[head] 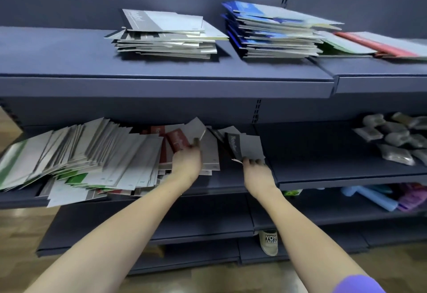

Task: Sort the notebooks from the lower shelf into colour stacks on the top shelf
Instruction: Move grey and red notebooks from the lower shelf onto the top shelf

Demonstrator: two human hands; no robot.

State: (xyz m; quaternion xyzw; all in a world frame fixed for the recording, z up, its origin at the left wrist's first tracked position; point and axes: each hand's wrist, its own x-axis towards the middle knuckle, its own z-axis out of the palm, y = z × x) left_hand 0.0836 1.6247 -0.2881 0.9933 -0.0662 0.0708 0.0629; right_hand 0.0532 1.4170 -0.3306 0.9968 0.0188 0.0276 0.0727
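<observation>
Your left hand (187,163) pinches a dark red notebook (177,141) and your right hand (255,169) grips a black notebook (233,145), both tipped up, probably to read the colours. They're mid lower shelf (323,174), right of the unsorted pile (80,158). Up on the top shelf (161,80), the grey stack (166,36) and blue stack (272,31) sit toward its back right, leaving space for new colours.

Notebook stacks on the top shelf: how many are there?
3: a grey stack left, a blue stack beside it, and a low green-and-red pile at the right edge, partly cut off.
</observation>
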